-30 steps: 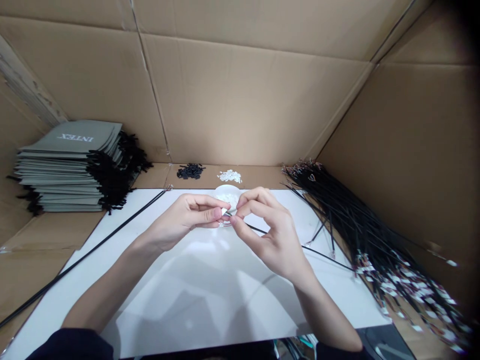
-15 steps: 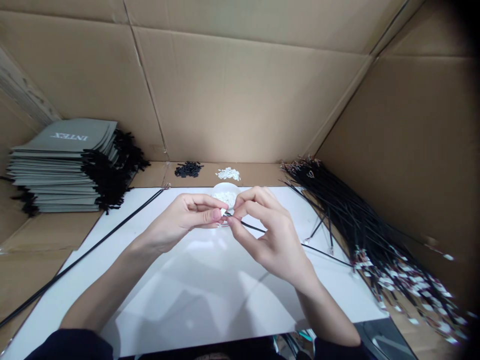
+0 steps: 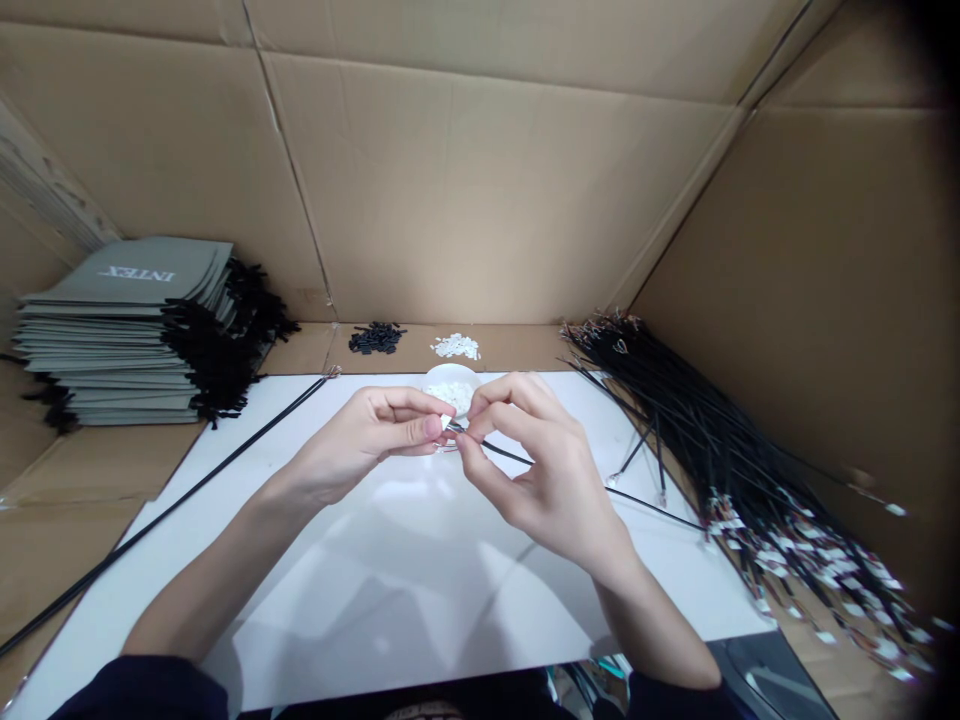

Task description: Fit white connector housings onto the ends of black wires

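My left hand point(image 3: 375, 435) pinches a small white connector point(image 3: 446, 422) between thumb and fingers, over the middle of the white table. Close beside it, the fingertips of my right hand point(image 3: 536, 450) are closed on the thin wires at the end of a black cable point(image 3: 504, 453). That cable runs under my right hand and on to the right. Behind the fingertips stands a white bowl point(image 3: 452, 376) of small white pieces, partly hidden by my hands.
Grey INTEX sheets point(image 3: 135, 275) are stacked at the left, with a long black cable point(image 3: 225, 462) beside them. Small black pieces point(image 3: 377, 338) and white pieces point(image 3: 456, 346) lie behind the bowl. Many black cables point(image 3: 675, 420) with white connectors fill the right side.
My right fingertips have shifted very slightly at the wires. Both hands otherwise keep nearly the same place and grip.
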A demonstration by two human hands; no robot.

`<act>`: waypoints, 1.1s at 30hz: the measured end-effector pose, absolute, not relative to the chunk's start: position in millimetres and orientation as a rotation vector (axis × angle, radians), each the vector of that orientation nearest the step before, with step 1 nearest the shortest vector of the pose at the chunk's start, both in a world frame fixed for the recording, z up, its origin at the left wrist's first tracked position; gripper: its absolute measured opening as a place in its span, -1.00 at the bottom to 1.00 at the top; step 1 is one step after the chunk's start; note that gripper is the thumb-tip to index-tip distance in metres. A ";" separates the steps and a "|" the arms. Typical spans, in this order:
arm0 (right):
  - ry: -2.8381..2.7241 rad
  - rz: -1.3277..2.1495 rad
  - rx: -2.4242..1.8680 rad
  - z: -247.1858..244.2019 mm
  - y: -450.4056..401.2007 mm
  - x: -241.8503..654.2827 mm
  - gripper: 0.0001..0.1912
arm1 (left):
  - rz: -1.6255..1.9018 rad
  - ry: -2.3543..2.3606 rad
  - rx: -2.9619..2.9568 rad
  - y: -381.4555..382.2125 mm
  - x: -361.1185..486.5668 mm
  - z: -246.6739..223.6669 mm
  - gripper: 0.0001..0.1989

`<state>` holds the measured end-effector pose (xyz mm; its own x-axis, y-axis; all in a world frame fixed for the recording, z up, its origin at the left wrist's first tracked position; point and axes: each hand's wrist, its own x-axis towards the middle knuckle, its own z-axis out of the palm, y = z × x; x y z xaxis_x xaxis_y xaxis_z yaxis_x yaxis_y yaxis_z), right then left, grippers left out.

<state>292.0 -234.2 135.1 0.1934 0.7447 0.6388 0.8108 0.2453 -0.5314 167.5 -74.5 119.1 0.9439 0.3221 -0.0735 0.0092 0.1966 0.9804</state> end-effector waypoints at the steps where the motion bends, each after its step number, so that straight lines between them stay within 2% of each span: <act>1: -1.557 -0.092 -1.503 135.1 -234.1 291.7 -0.83 | 0.223 0.283 1.359 -74.6 167.2 119.0 -0.85; 9: -1.566 -0.140 -1.519 134.5 -233.5 291.6 -0.83 | 0.273 0.314 1.418 -76.2 167.0 117.3 -0.80; 22: -1.661 -0.169 -1.531 128.3 -231.3 297.1 -0.86 | 0.477 0.300 1.597 -82.8 165.6 120.6 -0.92; 33: -1.627 -0.384 -1.506 117.5 -223.7 291.9 -0.77 | 0.684 0.315 1.674 -94.8 165.7 122.0 -0.94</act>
<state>291.9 -223.7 117.5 0.1011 0.6556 0.7483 0.9208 0.2233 -0.3200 165.7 -94.8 122.0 0.7876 0.5570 0.2635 -0.1625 -0.2248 0.9608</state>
